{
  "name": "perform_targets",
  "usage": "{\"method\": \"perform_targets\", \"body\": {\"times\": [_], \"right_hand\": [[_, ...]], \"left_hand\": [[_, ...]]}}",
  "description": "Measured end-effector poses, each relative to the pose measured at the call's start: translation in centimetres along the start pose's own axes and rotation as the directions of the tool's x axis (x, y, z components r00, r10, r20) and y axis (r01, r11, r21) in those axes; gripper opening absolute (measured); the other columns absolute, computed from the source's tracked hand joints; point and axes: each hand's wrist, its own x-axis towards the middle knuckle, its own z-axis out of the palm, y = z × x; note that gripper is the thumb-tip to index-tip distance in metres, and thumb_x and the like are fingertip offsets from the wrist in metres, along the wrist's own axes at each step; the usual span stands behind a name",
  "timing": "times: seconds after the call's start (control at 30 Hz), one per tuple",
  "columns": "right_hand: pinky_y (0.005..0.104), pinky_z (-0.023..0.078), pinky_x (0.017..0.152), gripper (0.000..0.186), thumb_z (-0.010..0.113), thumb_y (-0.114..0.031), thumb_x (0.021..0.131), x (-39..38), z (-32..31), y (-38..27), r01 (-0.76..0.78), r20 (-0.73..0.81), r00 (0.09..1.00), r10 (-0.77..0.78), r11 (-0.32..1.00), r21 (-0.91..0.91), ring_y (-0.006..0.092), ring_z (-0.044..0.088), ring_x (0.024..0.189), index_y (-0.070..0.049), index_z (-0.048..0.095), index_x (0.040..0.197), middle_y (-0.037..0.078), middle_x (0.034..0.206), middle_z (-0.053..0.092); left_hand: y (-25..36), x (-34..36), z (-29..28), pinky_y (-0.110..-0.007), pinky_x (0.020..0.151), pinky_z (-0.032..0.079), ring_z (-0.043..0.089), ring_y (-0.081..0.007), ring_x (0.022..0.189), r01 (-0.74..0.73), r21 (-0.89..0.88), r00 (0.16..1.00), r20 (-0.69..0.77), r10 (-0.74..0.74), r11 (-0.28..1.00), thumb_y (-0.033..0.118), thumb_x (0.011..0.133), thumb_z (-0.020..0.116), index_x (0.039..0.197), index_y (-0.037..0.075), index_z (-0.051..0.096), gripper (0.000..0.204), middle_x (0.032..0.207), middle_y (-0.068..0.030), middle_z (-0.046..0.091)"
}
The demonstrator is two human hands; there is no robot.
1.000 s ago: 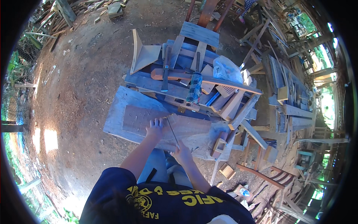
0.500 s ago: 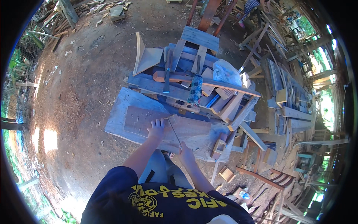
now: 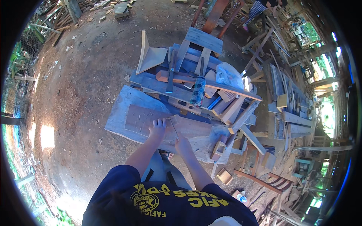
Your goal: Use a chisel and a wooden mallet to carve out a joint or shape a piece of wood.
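Observation:
A brown board lies on a pale, worn work surface. My left hand rests on the board with its fingers spread, just left of a thin blade-like tool. The blade runs diagonally over the board, its far tip by my left fingertips. My right hand is closed on the near end of this tool at the board's near edge; the grip itself is hidden by my fingers. A small open wooden block sits to the right on the same surface.
Behind the board are piled planks, a long flat metal tool, a cloth-wrapped tool and a plastic bag. A chair frame stands at the lower right. Lumber is stacked further right. A person in checked trousers is at the far back.
My right hand has moved forward along the tool's direction, away from me, while my left hand stays on the board. More of the person at the back has come into view.

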Motion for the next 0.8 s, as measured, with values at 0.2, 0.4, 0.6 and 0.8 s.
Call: {"method": "perform_targets", "body": {"times": [0.2, 0.4, 0.6, 0.8], "right_hand": [[0.0539, 0.050, 0.066, 0.035, 0.053, -0.015, 0.087, -1.0, -0.4, 0.9, -0.012, 0.025, 1.000, 0.013, 0.999, -0.036, 0.0466, 0.062, 0.078, -0.006, 0.051, 0.122, 0.029, 0.080, 0.063], [0.0530, 0.050, 0.070, 0.035, 0.053, -0.016, 0.088, 0.2, -0.1, 0.3, 0.013, 0.031, 0.999, -0.013, 1.000, 0.003, 0.0460, 0.062, 0.083, -0.004, 0.050, 0.121, 0.030, 0.083, 0.063], [0.0557, 0.048, 0.072, 0.032, 0.050, -0.013, 0.087, -0.7, 0.0, -0.2, -0.103, 0.124, 0.987, 0.098, 0.994, 0.034, 0.0480, 0.061, 0.085, -0.003, 0.047, 0.118, 0.030, 0.088, 0.063], [0.0546, 0.047, 0.070, 0.028, 0.050, -0.018, 0.092, -0.1, 0.7, 0.1, -0.075, 0.091, 0.993, 0.070, 0.996, 0.048, 0.0477, 0.061, 0.085, 0.001, 0.050, 0.113, 0.031, 0.086, 0.063]], "left_hand": [[-0.2, -0.1, 0.0, -0.053, 0.075, 0.053, 0.042, -0.0285, 0.120, -0.023, -0.038, 1.000, -0.003, 0.023, 0.999, 0.022, 0.084, 0.058, 0.142, 0.011, 0.031, 0.064, 0.130, -0.0114, 0.043], [0.1, -0.2, -0.6, -0.054, 0.077, 0.054, 0.041, -0.0293, 0.120, -0.010, -0.062, 1.000, -0.001, 0.010, 0.998, 0.021, 0.083, 0.060, 0.140, 0.009, 0.031, 0.065, 0.130, -0.0116, 0.042], [0.1, -0.2, -1.0, -0.051, 0.075, 0.055, 0.040, -0.0306, 0.121, -0.022, -0.059, 0.999, 0.025, 0.024, 0.998, 0.019, 0.082, 0.060, 0.141, 0.009, 0.031, 0.066, 0.130, -0.0125, 0.041], [0.0, 0.0, -0.7, -0.051, 0.076, 0.055, 0.040, -0.0311, 0.120, -0.030, -0.052, 0.999, 0.034, 0.032, 0.998, 0.019, 0.082, 0.061, 0.142, 0.008, 0.029, 0.068, 0.129, -0.0132, 0.041]]}}
